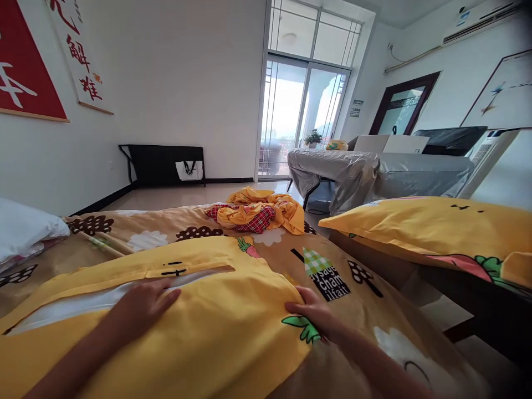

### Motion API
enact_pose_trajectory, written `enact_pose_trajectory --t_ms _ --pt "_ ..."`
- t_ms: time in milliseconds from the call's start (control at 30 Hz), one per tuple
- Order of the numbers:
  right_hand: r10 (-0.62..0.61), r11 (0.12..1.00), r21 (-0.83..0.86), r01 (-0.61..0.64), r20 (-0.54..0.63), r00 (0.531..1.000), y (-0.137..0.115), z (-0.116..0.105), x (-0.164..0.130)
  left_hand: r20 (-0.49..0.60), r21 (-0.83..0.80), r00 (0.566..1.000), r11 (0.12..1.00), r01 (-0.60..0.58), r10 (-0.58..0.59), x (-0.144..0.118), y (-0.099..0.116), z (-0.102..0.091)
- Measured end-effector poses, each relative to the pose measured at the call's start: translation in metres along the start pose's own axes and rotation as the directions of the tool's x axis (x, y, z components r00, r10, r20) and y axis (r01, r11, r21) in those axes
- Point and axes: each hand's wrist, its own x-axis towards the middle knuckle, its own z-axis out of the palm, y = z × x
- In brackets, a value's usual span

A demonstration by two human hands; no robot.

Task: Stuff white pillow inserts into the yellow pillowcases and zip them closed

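Nearest, spread flat across the bed: a yellow pillowcase (199, 321) with a white pillow (83, 305) showing through its open slit on the left. Left hand (143, 305) laid palm down on the pillowcase by that slit, fingers stretched out and loose, gripping nothing, fingertips touching the edge of the white pillow. Right hand (318, 316) at the right edge of the pillowcase, fingers curled over the hem beside a green leaf print, pinching the cloth; grip partly hidden by the fold.

Underneath, a tan bedsheet (366, 310) printed with brown trees, white clouds and a checked house. At the far left edge, a white pillow or quilt (25, 227) lying on the bed.

To the right, apart from the bed and across a gap, a second yellow pillow (428, 227) with a carrot print, resting on a dark surface.

Farther along the bed, near its far end, a crumpled heap of yellow and red checked cloth (260, 213).

Beyond, on the floor: a table under a grey cover (374, 172), with a small potted plant (313, 138) and a yellow packet (336, 145) on top. Against the left wall, a low black stand (162, 163) with a white bag (189, 170) in front. On the left wall, a red banner (20, 72). At the far end, a glass balcony door (299, 111), bright with daylight.
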Motion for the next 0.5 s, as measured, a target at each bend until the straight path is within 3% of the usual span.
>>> enact_pose_trajectory --t_ms 100,167,233,300,367,500 --pt "-0.109 0.994 0.032 0.106 0.082 0.991 -0.043 -0.002 0.026 -0.009 0.009 0.999 0.999 0.042 -0.042 0.007 -0.011 -0.009" --pt "-0.157 0.987 0.036 0.154 0.103 0.982 -0.069 -0.004 0.044 -0.074 0.008 0.994 0.997 0.076 -0.076 0.012 -0.018 -0.011" --pt "-0.176 0.984 0.015 0.176 0.126 0.976 -0.079 -0.007 0.058 -0.162 0.019 0.978 0.991 0.136 -0.131 0.017 -0.023 -0.010" --pt "-0.148 0.987 -0.050 0.156 0.133 0.980 -0.068 -0.011 0.066 -0.203 0.016 0.962 0.982 0.191 -0.183 0.020 -0.025 -0.004" --pt "-0.096 0.986 -0.127 0.109 0.101 0.990 -0.041 -0.015 0.067 -0.187 0.014 0.962 0.979 0.202 -0.196 0.022 -0.022 0.007" --pt "-0.077 0.957 -0.279 0.083 0.034 0.996 0.005 -0.026 0.058 -0.119 0.059 0.989 0.994 0.094 -0.086 0.022 0.000 0.020"
